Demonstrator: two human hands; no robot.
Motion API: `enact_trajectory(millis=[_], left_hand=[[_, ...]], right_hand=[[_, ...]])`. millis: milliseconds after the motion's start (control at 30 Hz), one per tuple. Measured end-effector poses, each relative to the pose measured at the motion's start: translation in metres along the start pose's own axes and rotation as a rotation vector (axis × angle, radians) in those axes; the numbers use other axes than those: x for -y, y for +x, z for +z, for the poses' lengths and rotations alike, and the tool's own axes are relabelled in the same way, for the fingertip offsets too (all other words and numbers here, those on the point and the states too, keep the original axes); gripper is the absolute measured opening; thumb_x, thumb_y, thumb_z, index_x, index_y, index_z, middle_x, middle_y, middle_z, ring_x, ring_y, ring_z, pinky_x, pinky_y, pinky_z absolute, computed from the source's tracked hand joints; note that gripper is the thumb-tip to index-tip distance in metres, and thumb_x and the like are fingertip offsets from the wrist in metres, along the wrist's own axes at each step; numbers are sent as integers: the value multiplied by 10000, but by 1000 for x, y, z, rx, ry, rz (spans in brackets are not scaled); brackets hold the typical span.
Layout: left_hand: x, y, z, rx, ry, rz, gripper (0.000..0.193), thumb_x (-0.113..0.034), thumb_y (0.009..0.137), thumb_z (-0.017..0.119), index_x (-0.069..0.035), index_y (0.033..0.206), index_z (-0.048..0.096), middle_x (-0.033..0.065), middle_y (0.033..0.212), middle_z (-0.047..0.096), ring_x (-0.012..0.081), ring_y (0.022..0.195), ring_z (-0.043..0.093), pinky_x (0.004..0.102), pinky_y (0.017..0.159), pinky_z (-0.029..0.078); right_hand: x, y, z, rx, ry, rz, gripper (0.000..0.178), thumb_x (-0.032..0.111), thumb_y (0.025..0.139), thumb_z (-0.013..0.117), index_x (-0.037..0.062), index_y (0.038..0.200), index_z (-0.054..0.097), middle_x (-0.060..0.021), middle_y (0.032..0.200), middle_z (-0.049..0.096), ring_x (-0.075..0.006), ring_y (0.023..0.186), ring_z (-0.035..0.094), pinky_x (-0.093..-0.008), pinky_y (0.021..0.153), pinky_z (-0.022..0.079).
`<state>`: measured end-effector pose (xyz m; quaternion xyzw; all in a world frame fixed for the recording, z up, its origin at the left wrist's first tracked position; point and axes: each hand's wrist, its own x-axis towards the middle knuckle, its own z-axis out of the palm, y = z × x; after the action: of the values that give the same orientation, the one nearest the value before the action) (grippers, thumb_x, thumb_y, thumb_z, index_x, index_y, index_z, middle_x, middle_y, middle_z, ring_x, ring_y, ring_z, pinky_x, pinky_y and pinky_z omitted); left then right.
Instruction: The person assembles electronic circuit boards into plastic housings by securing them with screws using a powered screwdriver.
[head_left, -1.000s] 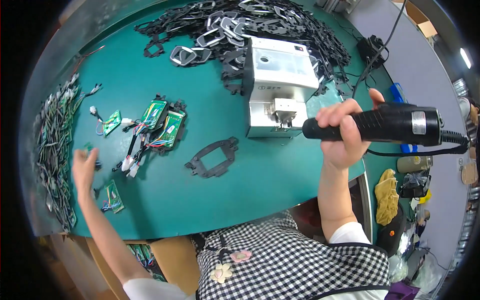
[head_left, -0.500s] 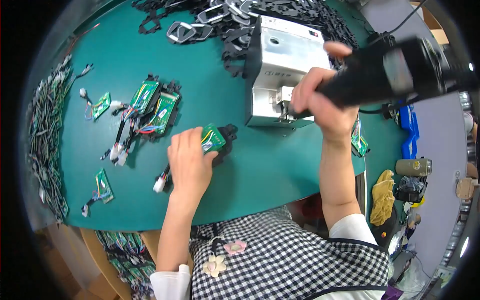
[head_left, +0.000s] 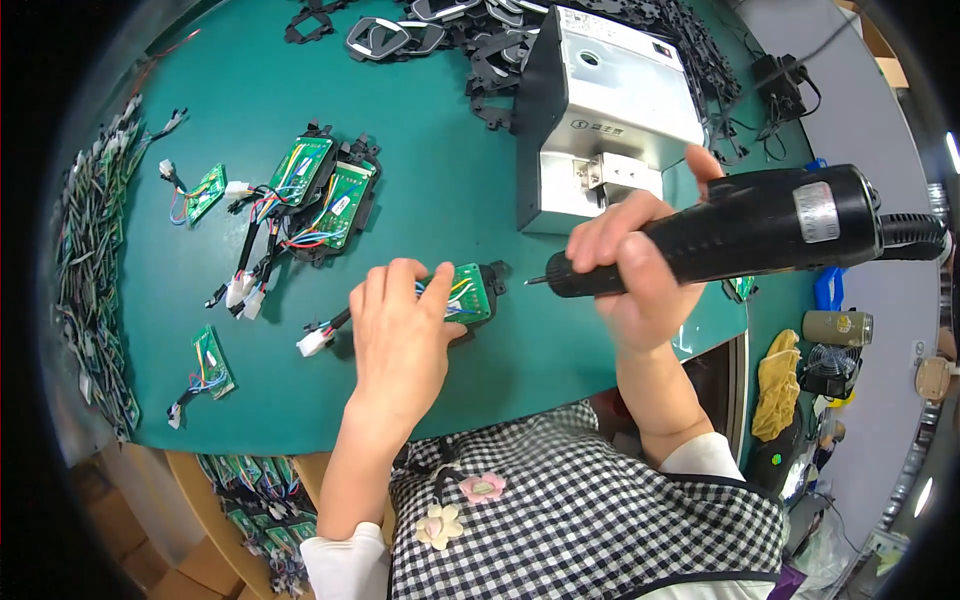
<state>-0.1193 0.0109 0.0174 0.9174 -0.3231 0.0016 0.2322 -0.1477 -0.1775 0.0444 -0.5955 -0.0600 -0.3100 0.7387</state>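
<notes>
My right hand [head_left: 635,265] is wrapped round a black electric screwdriver [head_left: 740,235], whose thin bit points left, a short way off the board. Under my left hand [head_left: 405,315] lies a green circuit board [head_left: 468,292] set in a black plastic housing; the fingers and thumb grip it and cover part of it. Its cable ends in a white connector [head_left: 314,342] to the left of the hand. The silver screw feeder [head_left: 625,120] stands behind the screwdriver, apart from the bit.
Two boards in black housings [head_left: 335,205] lie left of centre, with loose boards [head_left: 208,195] near them. A long heap of cabled boards [head_left: 95,270] lines the left edge. Black plastic frames [head_left: 490,60] pile up at the back. A bottle [head_left: 838,328] and yellow cloth [head_left: 778,385] sit at right.
My right hand has drawn the screwdriver away from the screw feeder, toward me and down to the board's level. My left hand and the board have shifted slightly right.
</notes>
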Motion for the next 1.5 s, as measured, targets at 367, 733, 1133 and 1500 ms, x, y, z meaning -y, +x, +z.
enact_trajectory(millis=[367, 733, 1133, 1500], left_hand=[[1, 0, 17, 35, -2, -89, 521, -108, 572, 744, -21, 1064, 594, 85, 950, 489, 252, 889, 464, 367, 764, 359], [1, -1, 19, 64, -31, -139, 514, -114, 618, 712, -23, 1104, 570, 98, 1033, 493, 260, 962, 471, 390, 808, 357], [2, -8, 24, 34, -71, -132, 528, -108, 574, 740, -34, 1069, 570, 70, 1019, 508, 241, 926, 487, 373, 782, 374], [-6, 0, 21, 35, -124, -47, 534, -64, 519, 777, -22, 1012, 577, 107, 1034, 515, 270, 950, 488, 379, 774, 388]], right_hand=[[-28, 6, 21, 102, -44, 103, 788, 96, 785, 579, 37, 1345, 27, -85, 643, 502, -189, 558, 531, -342, 563, 484], [-55, 12, 21, 319, -156, 118, 703, 17, 754, 583, 38, 1286, 123, -102, 667, 513, -187, 574, 536, -323, 569, 482], [-24, 27, 9, 487, -218, 18, 655, -19, 738, 548, -19, 1272, 169, -94, 670, 522, -167, 574, 541, -284, 540, 462], [15, 49, -32, 10, -148, -233, 619, -46, 716, 570, -60, 1244, 246, -82, 636, 565, -148, 532, 560, -243, 538, 461]])
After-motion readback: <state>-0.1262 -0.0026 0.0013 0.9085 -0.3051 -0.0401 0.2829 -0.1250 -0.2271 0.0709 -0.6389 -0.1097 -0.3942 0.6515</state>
